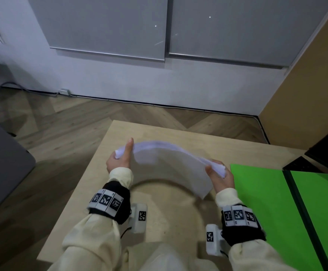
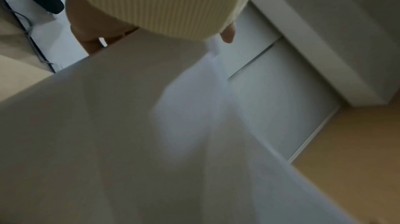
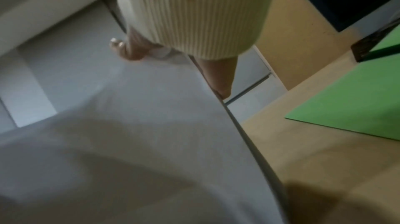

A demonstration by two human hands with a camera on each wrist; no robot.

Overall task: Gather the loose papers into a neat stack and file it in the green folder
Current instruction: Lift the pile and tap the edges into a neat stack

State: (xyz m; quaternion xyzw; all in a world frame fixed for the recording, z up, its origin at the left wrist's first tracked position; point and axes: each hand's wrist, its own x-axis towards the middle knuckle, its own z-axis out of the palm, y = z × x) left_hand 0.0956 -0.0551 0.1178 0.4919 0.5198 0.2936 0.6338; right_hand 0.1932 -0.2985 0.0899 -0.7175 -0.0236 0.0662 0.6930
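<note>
above a pale wooden table (image 1: 159, 227), a left hand (image 1: 118, 162) and a right hand (image 1: 221, 178) each clamp one end of the paper stack (image 1: 169, 165), bowed upward, apparently airborne; the open green folder (image 1: 261, 202) lies beside. the flexed sheets could fan apart if either pinch slackens.

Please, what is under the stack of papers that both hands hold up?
Under the arched stack of papers only bare table and its shadow show. The table's part behind the sheets is covered.
</note>
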